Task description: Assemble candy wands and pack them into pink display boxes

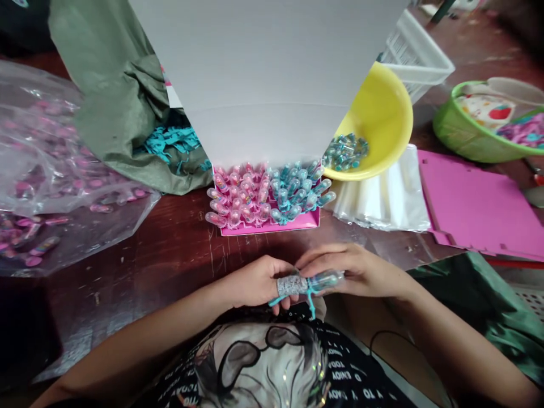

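Note:
Both my hands are close together over the table, holding one clear plastic capsule [325, 281] with blue contents. A silver patterned band [292, 285] wraps its near end, and a teal ribbon [309, 294] hangs from it. My left hand [255, 281] grips the banded end, and my right hand [352, 271] pinches the clear end. Ahead of my hands, a pink display box [270, 224] holds rows of pink and blue capsules. A yellow bowl [382, 122] contains several loose blue capsules.
A tall white board [263, 68] stands behind the display box. To the left lie a clear bag of pink items [46, 170] and a green sack [114, 96] with teal ribbons. To the right are a pink foam sheet [476, 204], clear plastic sleeves [382, 192], a white basket [419, 56] and a green basin [459, 133].

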`<state>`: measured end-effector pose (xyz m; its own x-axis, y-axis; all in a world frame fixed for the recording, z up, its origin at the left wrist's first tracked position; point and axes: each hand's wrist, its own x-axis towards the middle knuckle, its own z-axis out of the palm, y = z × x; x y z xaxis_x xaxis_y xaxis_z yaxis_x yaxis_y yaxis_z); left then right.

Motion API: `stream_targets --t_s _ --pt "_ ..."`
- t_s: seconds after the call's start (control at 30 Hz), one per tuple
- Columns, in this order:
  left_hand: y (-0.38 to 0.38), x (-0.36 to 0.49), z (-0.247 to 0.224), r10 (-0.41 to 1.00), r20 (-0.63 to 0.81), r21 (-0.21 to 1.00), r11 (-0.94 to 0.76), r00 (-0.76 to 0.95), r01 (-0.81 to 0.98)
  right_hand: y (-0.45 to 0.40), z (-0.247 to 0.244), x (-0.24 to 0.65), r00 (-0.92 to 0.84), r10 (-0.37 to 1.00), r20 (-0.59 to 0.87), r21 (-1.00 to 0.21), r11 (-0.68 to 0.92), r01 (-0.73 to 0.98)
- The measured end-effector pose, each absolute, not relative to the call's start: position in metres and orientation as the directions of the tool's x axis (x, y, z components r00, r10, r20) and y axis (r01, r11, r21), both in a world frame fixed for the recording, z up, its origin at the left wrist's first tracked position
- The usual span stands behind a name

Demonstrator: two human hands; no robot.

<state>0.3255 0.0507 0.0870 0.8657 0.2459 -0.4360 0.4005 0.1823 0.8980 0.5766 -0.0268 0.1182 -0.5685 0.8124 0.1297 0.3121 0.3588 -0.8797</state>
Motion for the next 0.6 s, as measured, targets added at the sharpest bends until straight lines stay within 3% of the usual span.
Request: stream_targets --t_s 0.07,0.1,0.17,0.23,0.3,0.47,0.6 --pt "0.06 0.319 0.094 0.511 -0.155 0.902 -0.277 0.846 0.332 -0.031 0.124 0.591 -0.393 0.911 0.122 -0.85 0.301 0.433" --pt "0.066 0.315 0.098 0.603 0.046 0.803 -0.497 0.797 0.33 -0.031 0.126 0.599 -0.267 0.955 0.132 -0.803 0.261 0.536" --pt "0.081 0.309 0.103 0.627 0.391 0.548 -0.747 0.674 0.377 -0.029 0.124 0.612 -0.079 0.979 0.187 -0.671 0.186 0.717" --pt "0.093 0.307 0.106 0.577 0.557 0.4 -0.817 0.597 0.416 -0.02 0.117 0.618 -0.066 0.976 0.209 -0.553 0.173 0.815" --pt "0.101 0.308 0.107 0.566 0.623 0.354 -0.82 0.54 0.45 -0.008 0.11 0.619 -0.141 0.976 0.167 -0.493 0.206 0.845" --pt "0.108 0.302 0.109 0.61 0.693 0.373 -0.76 0.385 0.532 0.015 0.111 0.612 -0.286 0.958 0.012 -0.39 0.268 0.881" --pt "0.114 0.286 0.107 0.669 0.696 0.457 -0.692 0.261 0.559 0.02 0.114 0.603 -0.252 0.967 -0.033 -0.267 0.234 0.935"
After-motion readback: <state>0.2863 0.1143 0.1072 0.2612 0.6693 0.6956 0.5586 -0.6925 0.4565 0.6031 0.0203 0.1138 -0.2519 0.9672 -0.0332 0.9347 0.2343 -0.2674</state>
